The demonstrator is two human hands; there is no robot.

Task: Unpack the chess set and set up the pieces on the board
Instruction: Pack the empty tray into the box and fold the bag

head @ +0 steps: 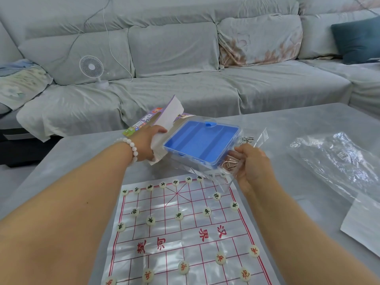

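A white Chinese chess board sheet (pixel 181 231) with red lines lies on the grey table. Round pale pieces stand on it: black-marked ones (pixel 178 215) on the far half, red-marked ones (pixel 221 259) on the near half. Beyond the board's far edge I hold an empty blue tray (pixel 197 142) in a clear plastic case. My left hand (pixel 149 144) grips the purple-and-white cardboard packaging (pixel 164 118) at the tray's left side. My right hand (pixel 249 165) grips the case's near right corner, together with a clear bag of metal wire puzzles (pixel 230 163).
A crumpled clear plastic bag (pixel 337 159) and a white sheet (pixel 364 221) lie on the table (pixel 277 128) at the right. Behind the table runs a grey covered sofa (pixel 185 64) with a small white fan (pixel 92 67) on it.
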